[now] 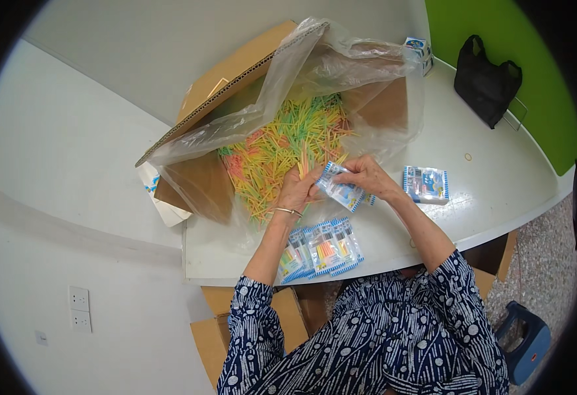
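the box (pixel 236 62) is matt cardboard, its liner (pixel 361 62) crinkled glossy plastic, the sticks (pixel 288 141) smooth and plastic-looking, the packets (pixel 324 247) shiny film, the tabletop (pixel 492 174) smooth and glossy, the bracelet (pixel 288 211) polished metal.

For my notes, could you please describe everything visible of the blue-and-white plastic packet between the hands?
The flat blue-and-white plastic packet looks glossy, with striped ends. It slants above the white table, the bare left hand at its left edge, the bare right hand pinching its upper edge. Contents are unclear.

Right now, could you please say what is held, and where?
Right hand: blue-and-white plastic packet, by its upper right side. Left hand: apparently thin pastel sticks, by their lower ends.
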### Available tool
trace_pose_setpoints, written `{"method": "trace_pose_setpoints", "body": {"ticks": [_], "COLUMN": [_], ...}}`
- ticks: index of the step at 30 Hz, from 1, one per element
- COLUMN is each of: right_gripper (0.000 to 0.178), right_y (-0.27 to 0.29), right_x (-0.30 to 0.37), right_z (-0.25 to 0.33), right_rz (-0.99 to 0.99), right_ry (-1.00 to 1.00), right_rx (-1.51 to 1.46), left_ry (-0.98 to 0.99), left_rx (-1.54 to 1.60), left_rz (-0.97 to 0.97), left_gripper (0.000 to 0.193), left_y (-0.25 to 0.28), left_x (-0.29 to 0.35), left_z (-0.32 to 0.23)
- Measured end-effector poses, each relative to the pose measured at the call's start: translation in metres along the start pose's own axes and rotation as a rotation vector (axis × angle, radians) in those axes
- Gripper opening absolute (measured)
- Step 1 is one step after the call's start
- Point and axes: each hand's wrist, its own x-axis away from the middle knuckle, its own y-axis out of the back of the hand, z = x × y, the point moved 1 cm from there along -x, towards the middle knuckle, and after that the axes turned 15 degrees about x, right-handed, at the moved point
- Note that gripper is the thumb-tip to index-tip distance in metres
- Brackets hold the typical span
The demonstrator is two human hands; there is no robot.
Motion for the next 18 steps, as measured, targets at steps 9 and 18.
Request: {"method": "trace_pose_setpoints", "body": {"ticks": [9, 18], "right_gripper": [0.019, 0.016], "right_y": [0.000, -0.001], "right_x": [-0.001, 0.001], "right_z": [-0.003, -0.009], "right_rz": [0.015, 0.034], "right_ry": [-0.028, -0.075], "right_rx": [-0.023, -0.068], "left_ry": [-0.044, -0.077], "left_rx": [-0.144, -0.179], "left_rz": [-0.009, 0.078], "left_gripper": [0.018, 0.014], "left_y": [0.001, 0.010], "left_x": [-0.004, -0.010], "left_z": [0.006, 0.020]}}
